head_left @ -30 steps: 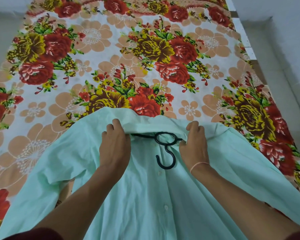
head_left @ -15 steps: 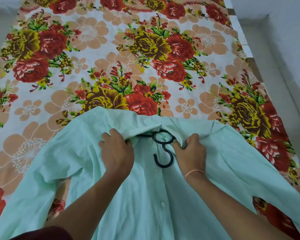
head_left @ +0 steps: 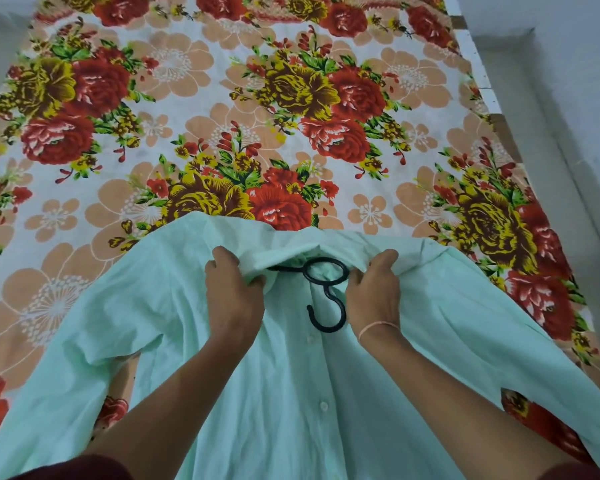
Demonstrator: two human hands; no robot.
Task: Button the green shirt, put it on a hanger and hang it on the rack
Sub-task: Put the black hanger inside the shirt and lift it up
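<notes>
The pale green shirt (head_left: 291, 393) lies buttoned, front up, on a flowered bedsheet (head_left: 194, 133), collar away from me. A black hanger (head_left: 324, 292) sits inside it; only its ring and hook show at the neck opening, the hook lying on the placket. My left hand (head_left: 234, 299) grips the collar fabric to the left of the ring. My right hand (head_left: 374, 296) pinches the collar fabric to the right of it, a thin pink thread on its wrist. The hanger's arms are hidden under the cloth.
The bed's right edge (head_left: 478, 74) runs along a grey floor and wall (head_left: 568, 98). Sleeves of the shirt spread out to the lower left (head_left: 66, 358) and lower right (head_left: 534, 341). No rack is in view.
Both hands have stayed on the collar and spread slightly apart, tugging the fabric around the hanger's ring. The hanger hook has barely shifted.
</notes>
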